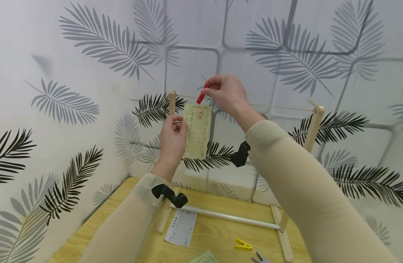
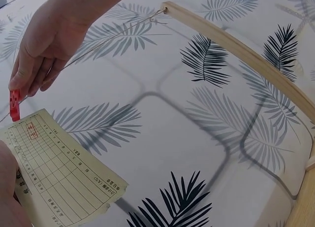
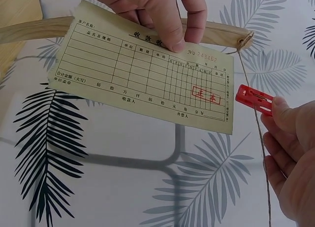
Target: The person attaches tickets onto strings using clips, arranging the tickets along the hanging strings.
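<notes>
My left hand [image 1: 173, 137] pinches the side of a pale green receipt slip [image 1: 198, 135] between thumb and fingers, holding it upright just below the string [image 1: 280, 107]. A red clothespin [image 1: 201, 95] is pinched in my right hand [image 1: 228, 91], above the slip's top edge. In the right wrist view the clothespin [image 3: 253, 98] lies across the string, its tip close to the slip's edge; whether they touch I cannot tell. Printed table lines and a red stamp mark the slip [image 3: 123, 84]. My left thumb lies over its face, with the other fingers partly hidden behind it.
The string runs between two wooden posts [image 1: 315, 128], joined low down by a white rod [image 1: 234, 217]. On the wooden table [image 1: 221, 233] lie a white slip [image 1: 181, 226], a yellow clothespin [image 1: 243, 244], a cut-off green slip [image 1: 204, 257] and another clip [image 1: 260, 258]. Patterned wall behind.
</notes>
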The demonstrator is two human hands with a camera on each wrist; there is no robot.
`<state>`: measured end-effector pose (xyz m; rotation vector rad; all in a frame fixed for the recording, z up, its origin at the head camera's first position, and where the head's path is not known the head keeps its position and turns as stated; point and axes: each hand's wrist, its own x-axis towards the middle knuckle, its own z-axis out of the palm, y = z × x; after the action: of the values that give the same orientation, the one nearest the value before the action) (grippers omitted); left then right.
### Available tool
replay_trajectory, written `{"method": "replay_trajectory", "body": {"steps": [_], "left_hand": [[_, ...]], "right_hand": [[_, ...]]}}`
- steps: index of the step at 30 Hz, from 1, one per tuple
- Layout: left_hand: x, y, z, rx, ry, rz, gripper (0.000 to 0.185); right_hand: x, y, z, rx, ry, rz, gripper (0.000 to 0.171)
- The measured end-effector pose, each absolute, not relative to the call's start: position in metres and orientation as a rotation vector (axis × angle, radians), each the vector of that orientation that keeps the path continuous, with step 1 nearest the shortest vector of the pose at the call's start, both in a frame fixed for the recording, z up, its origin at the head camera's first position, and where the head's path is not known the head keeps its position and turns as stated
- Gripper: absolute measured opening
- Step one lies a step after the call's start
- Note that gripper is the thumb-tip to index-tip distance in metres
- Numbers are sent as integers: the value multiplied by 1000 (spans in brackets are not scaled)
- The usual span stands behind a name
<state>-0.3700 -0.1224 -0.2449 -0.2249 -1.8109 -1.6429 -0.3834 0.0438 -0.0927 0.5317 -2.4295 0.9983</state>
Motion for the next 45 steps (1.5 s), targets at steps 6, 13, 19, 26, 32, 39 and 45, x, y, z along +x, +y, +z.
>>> {"method": "replay_trajectory", "body": {"steps": [6, 13, 19, 26, 32, 39, 45], "left_hand": [[-368, -122, -243, -226, -1816, -1602, 18], [-367, -122, -241, -252, -1809, -1568, 19], [-366, -123, -240, -260, -1798, -1572, 19], [-365, -123, -239, -218, -1799, -1567, 18], [-365, -124, -238, -227, -1794, -1558, 19], [-365, -125, -240, -228, -1790, -1576, 22], [-361, -125, -244, -218, -1794, -1601, 27]], "right_hand": [[-384, 44, -92, 564, -2468, 968, 24], [-383, 42, -90, 586, -2494, 951, 29], [-383, 39, -92, 631, -2502, 965, 29], [-384, 35, -96, 659, -2508, 962, 34], [-384, 36, -96, 676, -2512, 987, 39], [-385, 38, -96, 673, -2519, 992, 42], [-384, 38, -98, 678, -2525, 979, 42]]}}
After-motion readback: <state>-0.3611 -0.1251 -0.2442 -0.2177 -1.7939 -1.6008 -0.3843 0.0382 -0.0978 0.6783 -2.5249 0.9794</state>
